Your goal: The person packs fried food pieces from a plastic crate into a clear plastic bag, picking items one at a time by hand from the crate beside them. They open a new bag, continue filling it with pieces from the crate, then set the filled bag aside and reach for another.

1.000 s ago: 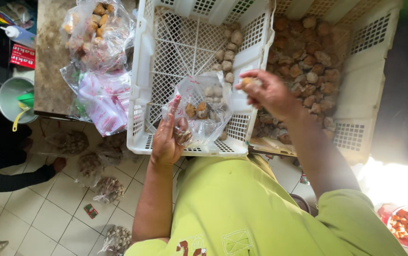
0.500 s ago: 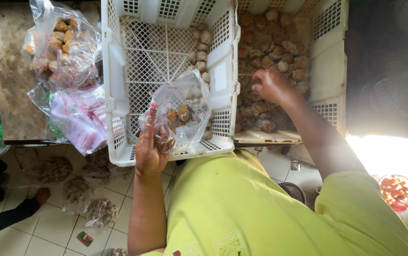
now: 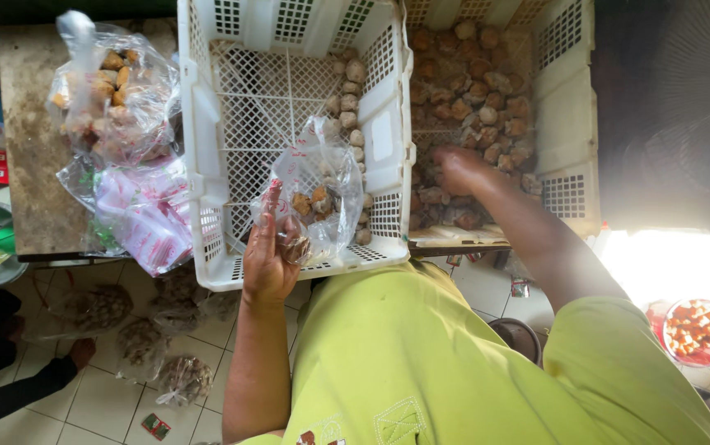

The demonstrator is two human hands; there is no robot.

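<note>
My left hand (image 3: 271, 255) holds a small clear plastic bag (image 3: 318, 191) with a few brown lumps in it, over the near edge of a white lattice crate (image 3: 206, 189). That crate is mostly bare, with a row of pale brown lumps (image 3: 353, 107) along its right wall. My right hand (image 3: 459, 169) reaches down into the second white crate (image 3: 573, 124) on the right. It rests among the brown lumps (image 3: 478, 91) that fill it; whether it grips one is hidden.
On a worn table (image 3: 29, 156) at the left lie a filled clear bag (image 3: 112, 95) and a stack of red-printed bags (image 3: 140, 218). Several filled bags (image 3: 136, 330) lie on the tiled floor. A red bowl of pieces (image 3: 693, 330) sits lower right. Another person's arm (image 3: 25, 387) shows lower left.
My right hand has dropped from the crates' divider down into the right crate's lumps. My left hand still holds the bag at the same spot. The camera has shifted.
</note>
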